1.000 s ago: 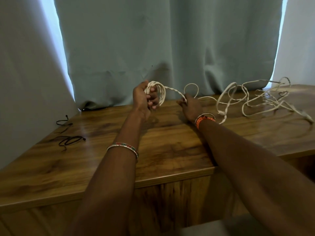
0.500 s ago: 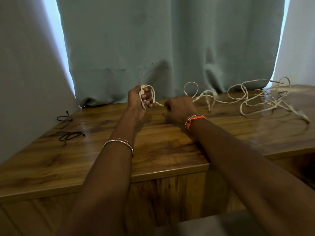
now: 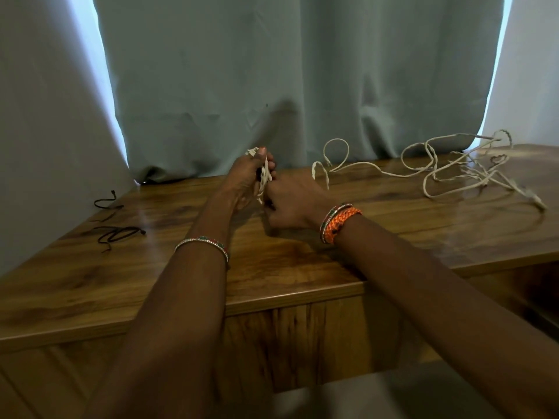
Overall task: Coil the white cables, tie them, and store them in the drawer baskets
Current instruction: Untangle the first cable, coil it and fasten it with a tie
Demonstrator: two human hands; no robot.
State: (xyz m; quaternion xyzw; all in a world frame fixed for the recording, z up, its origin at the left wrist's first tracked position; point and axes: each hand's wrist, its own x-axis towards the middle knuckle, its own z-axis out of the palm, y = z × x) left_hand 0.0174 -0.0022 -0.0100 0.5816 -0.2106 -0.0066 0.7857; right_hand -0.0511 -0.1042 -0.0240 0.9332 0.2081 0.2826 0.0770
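Observation:
A small coil of white cable point(image 3: 265, 176) is squeezed flat in my left hand point(image 3: 245, 179), held upright above the wooden tabletop point(image 3: 151, 267). My right hand point(image 3: 292, 204) is closed right against the coil's lower end, gripping the same cable. The loose rest of the white cable point(image 3: 338, 164) loops off to the right behind my right hand. Farther right it joins a tangle of white cables point(image 3: 465, 173) lying on the table. No drawer or basket shows in view.
Several thin black ties point(image 3: 119, 232) lie at the table's left end near the wall. A grey-green curtain point(image 3: 272, 86) hangs along the table's back edge. The wooden cabinet front point(image 3: 302, 343) drops below the near edge.
My right hand has moved left to meet my left hand. The coil has been pressed tighter, and the loose cable has been drawn leftward across the table.

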